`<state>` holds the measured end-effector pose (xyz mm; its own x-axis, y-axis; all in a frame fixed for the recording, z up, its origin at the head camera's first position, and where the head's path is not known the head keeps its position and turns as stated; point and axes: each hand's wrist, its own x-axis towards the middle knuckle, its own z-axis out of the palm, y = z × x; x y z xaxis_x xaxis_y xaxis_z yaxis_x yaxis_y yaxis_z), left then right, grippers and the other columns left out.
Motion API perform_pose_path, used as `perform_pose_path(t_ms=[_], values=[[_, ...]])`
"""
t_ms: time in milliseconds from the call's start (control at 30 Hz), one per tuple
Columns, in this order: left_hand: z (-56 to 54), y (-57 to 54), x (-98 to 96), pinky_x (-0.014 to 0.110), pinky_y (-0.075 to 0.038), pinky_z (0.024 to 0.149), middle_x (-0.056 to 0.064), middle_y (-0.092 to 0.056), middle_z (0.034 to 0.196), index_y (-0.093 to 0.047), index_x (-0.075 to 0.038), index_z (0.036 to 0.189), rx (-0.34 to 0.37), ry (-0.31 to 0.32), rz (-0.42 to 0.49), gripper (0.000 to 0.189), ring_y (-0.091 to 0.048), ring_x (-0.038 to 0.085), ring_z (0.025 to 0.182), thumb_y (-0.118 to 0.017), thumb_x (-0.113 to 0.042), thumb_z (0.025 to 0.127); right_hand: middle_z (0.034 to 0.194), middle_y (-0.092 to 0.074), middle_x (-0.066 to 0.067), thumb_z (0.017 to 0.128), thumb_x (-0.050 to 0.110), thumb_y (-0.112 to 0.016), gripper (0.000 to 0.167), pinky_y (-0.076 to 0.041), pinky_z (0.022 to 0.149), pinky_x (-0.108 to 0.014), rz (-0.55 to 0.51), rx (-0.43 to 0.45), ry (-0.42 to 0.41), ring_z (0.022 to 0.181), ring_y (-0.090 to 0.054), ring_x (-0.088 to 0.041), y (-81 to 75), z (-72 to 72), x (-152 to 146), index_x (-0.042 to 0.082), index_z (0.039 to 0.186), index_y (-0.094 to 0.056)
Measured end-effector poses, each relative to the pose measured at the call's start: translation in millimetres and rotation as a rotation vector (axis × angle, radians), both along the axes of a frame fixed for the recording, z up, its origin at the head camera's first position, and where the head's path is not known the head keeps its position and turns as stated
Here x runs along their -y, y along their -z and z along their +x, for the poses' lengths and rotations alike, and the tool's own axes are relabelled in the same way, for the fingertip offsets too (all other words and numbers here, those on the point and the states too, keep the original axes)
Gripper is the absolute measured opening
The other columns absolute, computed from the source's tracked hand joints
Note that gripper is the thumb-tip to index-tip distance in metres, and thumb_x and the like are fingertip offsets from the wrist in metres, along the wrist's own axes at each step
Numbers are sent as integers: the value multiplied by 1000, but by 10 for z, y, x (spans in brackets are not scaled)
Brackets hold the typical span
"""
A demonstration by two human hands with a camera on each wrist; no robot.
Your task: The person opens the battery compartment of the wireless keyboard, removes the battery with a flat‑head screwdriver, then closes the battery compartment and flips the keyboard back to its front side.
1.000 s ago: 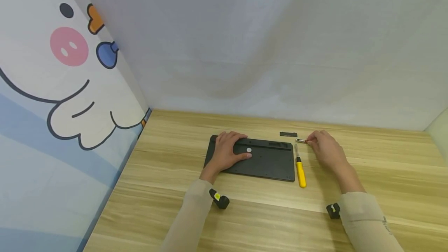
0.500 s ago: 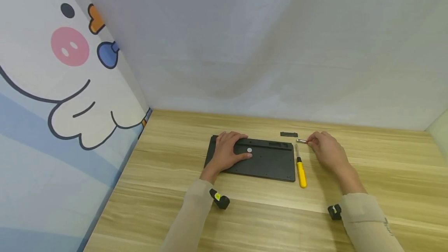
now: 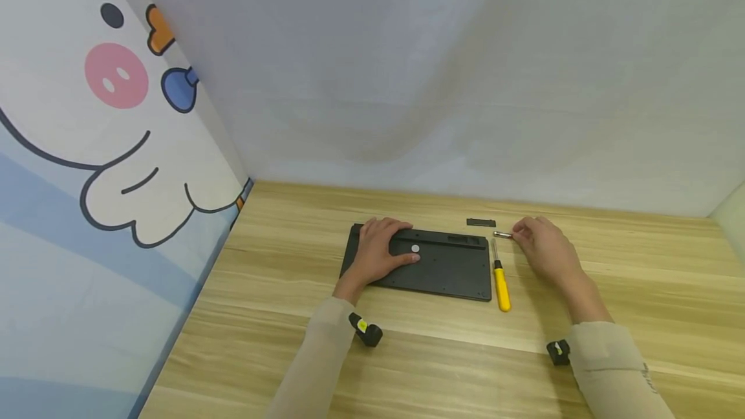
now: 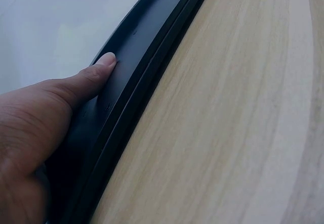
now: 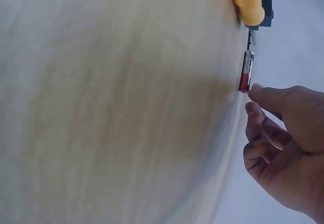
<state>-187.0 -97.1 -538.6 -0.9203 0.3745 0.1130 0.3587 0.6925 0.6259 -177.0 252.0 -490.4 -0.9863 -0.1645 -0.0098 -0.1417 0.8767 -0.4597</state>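
While the left hand (image 3: pixel 377 253) lies flat, fingers straight, on the left half of the upturned black keyboard (image 3: pixel 442 266) at mid-bench (image 3: pixel 291 264), the right hand (image 3: pixel 544 247) sits just right of the small battery (image 3: pixel 502 235), loosely curled fingertips (image 5: pixel 257 88) at its end, gripping nothing. Yellow screwdriver (image 3: pixel 499 277) lies between keyboard and right hand; black cover (image 3: pixel 480 222) lies farther back.

No legible text anywhere; battery (image 5: pixel 246 71) label too blurred.
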Motion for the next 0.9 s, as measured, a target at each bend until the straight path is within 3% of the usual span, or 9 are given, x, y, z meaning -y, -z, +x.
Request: perform_pose_path(t_ms=[400,900], values=[[8,-12,-3,54,-14,132,4,-61,139,-58,-20,142,-6,-1,0,63,-53,27,137,-80,-43,87,110,-68,-20,103,16,-59,22,-56,82,-53,-13,-62,-20,92,-65,-34,-67,-82,165,1,116,-69],[-6,-16,-4,54,-12,132,5,-60,140,-58,-20,142,-2,1,10,63,-52,27,138,-80,-42,88,110,-69,-16,101,16,-63,24,-60,71,-46,127,-28,-130,87,-68,-29,-125,-325,394,2,119,-72]])
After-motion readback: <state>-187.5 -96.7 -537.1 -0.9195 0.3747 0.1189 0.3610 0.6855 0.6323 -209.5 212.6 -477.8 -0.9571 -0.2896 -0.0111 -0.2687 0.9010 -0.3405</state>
